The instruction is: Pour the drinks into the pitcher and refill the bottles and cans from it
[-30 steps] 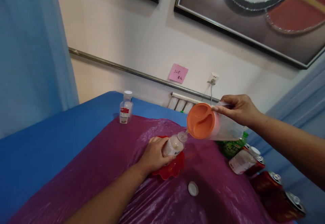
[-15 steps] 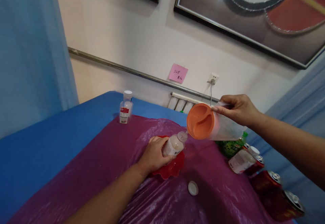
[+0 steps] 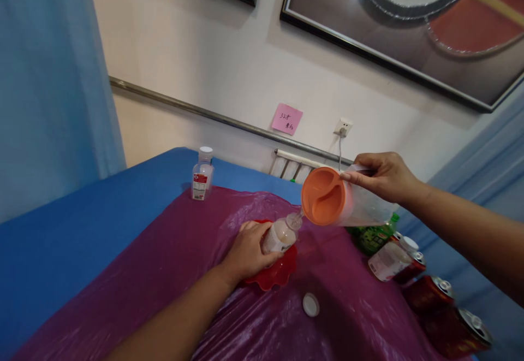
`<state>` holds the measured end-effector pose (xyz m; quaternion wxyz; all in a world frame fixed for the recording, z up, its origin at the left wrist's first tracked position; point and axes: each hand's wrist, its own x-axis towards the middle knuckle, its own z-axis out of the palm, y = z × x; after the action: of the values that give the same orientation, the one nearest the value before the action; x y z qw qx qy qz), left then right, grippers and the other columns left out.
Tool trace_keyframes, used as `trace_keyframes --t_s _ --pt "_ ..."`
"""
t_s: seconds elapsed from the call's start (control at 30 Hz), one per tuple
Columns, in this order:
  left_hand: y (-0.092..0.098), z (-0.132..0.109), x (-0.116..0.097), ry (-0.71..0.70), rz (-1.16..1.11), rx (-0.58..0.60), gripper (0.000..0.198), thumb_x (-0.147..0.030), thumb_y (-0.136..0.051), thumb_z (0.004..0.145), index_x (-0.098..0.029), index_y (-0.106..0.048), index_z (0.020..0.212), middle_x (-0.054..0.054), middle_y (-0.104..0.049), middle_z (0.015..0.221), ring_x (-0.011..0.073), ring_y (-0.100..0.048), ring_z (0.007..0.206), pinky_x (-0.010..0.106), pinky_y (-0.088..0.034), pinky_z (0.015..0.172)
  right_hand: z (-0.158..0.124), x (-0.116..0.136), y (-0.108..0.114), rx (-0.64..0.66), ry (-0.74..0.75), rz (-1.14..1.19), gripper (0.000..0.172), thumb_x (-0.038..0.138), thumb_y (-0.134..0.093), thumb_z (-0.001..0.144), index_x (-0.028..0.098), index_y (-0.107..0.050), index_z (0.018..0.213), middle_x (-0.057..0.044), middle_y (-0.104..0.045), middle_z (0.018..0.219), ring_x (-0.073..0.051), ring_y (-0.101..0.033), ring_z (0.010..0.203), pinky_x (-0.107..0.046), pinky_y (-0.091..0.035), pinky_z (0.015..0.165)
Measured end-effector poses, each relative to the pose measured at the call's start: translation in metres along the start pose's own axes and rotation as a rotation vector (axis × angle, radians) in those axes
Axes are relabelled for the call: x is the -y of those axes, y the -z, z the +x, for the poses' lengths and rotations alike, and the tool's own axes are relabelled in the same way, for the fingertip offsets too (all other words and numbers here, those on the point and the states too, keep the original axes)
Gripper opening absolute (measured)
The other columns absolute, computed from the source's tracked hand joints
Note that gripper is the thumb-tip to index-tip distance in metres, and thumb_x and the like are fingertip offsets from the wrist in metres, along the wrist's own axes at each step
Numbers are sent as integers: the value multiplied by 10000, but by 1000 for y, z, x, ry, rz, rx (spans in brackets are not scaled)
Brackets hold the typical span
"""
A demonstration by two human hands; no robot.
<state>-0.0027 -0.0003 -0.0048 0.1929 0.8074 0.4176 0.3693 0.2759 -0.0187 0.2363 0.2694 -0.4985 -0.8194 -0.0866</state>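
Head view: my left hand [image 3: 248, 249] is wrapped around a small open bottle [image 3: 282, 232], tilted over a red dish [image 3: 276, 276] on the purple sheet [image 3: 172, 257]. My right hand [image 3: 382, 175] grips a tipped pitcher with an orange lid [image 3: 325, 196], its spout at the bottle's mouth. A white cap [image 3: 310, 305] lies near the dish, on the near side.
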Motion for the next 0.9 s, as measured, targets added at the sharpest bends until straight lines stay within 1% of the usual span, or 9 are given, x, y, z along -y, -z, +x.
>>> trace_keyframes --t_s 0.13,0.3,0.43,0.57,0.73,0.9 --pt "0 0 0 -3 7 5 576 -431 -820 667 -258 -632 1184 57 -703 1108 308 -609 1053 451 -434 949 0 -1 0 -8 -2 3 619 760 -612 799 215 -469 544 40 -354 514 -104 -330 500 -274 -257 462" --pt "0 -1 -1 0 -1 -3 525 -443 -801 685 -263 -643 1153 46 -707 1086 297 -611 1039 442 -428 951 0 -1 -1 0 -5 -3 621 762 -608 802 215 -466 544 38 -347 516 -105 -332 502 -271 -265 464" --pt "1 0 -1 5 9 6 552 -444 -805 667 -269 -641 1164 49 -708 1101 303 -609 1045 450 -428 955 -1 0 -1 9 -8 -5 628 773 -602 798 216 -462 545 39 -340 516 -106 -323 501 -270 -266 461" --pt "2 0 -2 -4 5 -2 534 -466 -799 674 -268 -653 1148 52 -709 1087 307 -610 1035 452 -436 942 -1 1 -2 15 -21 16 632 785 -602 788 215 -471 548 37 -352 514 -106 -323 501 -264 -264 452" --pt "3 0 -4 -2 -7 2 507 -428 -802 672 -269 -652 1130 42 -710 1061 302 -611 1024 449 -436 936 -2 3 -3 13 -28 31 622 780 -618 780 215 -491 553 32 -383 509 -107 -341 495 -267 -275 451" --pt "3 0 -3 -2 0 13 502 -418 -803 676 -257 -647 1125 51 -704 1073 300 -604 1030 447 -431 935 -3 0 -5 20 -20 31 597 746 -619 805 218 -483 561 38 -363 523 -109 -332 505 -271 -267 464"
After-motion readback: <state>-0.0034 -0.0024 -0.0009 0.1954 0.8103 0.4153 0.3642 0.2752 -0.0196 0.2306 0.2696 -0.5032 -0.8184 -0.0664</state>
